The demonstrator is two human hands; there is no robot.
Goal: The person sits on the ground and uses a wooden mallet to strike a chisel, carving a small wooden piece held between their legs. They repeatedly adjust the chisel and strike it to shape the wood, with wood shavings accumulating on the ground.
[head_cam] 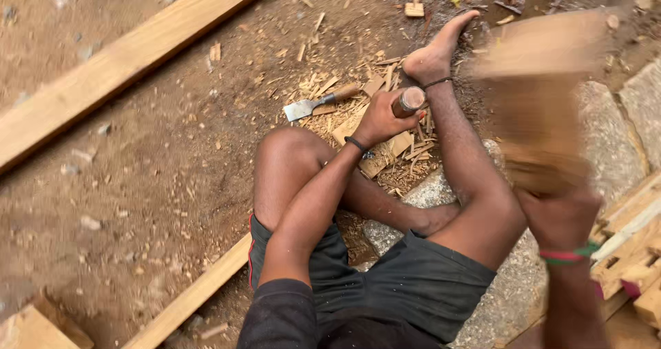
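The dirt ground (138,183) carries everything here. A long plank (124,59) lies diagonally across its upper left part, and a second, narrower plank (200,290) runs from the lower left edge up toward the seated person's shorts. Grey stone blocks (606,142) sit along the right side, with stacked pale timber pieces (633,252) at the lower right corner.

The person sits with knees bent, one bare foot (434,53) stretched toward the top edge of the ground. Around that foot spreads a litter of wood chips (358,80).

The right hand (561,214) is raised at the right side, forearm coming up from the bottom edge, fingers closed around the lower end of a wooden mallet (537,94), which is heavily blurred and stands above the hand. A red and green band circles that wrist.

The left arm reaches forward over the left knee, elbow bent, a dark band at the wrist. The left hand (382,118) is clenched around the wooden handle of a chisel (410,102), whose flat top end shows above the fist; its blade is hidden behind the hand. It stands just beside the ankle, over a pale wood piece (379,149) in the chips.

A second chisel (320,103) with a wide metal blade lies loose on the chips, just left of the left hand.
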